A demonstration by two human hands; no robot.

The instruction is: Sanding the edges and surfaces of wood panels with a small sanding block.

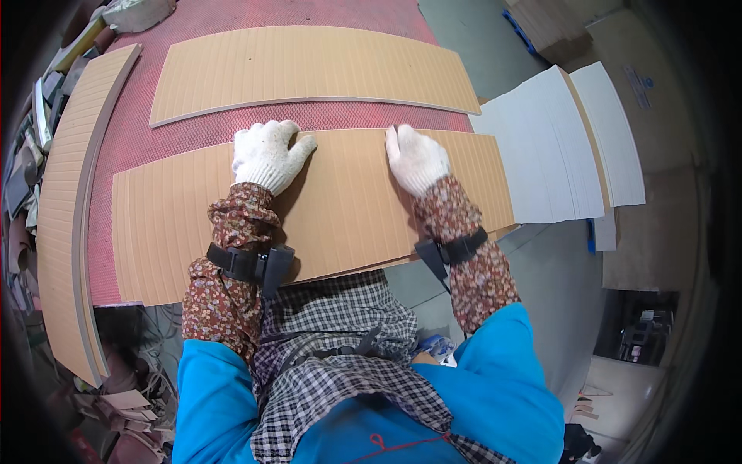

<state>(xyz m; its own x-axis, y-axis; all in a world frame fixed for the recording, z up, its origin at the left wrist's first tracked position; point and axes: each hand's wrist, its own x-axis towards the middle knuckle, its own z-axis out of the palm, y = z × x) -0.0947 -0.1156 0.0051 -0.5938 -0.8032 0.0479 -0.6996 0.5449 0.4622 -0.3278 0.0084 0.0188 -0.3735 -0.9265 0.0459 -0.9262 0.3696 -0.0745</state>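
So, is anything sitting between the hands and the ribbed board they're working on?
Nothing visible. The left hand and right hand, both in white gloves, rest flat on the near tan board, with nothing between them and its surface.

We cannot see the part of the near grooved brown panel (340,209) that lies under the gloved left hand (267,155), the right hand (416,158) and both patterned sleeves. Its near edge is covered by the checked apron. Left of that panel, the tools and clutter (31,147) along the picture's rim are too bent and dark for us to name. Right of it, the white sheet stack (556,147) hides whatever bears it, and beyond, the dark opening (641,332) blurs.
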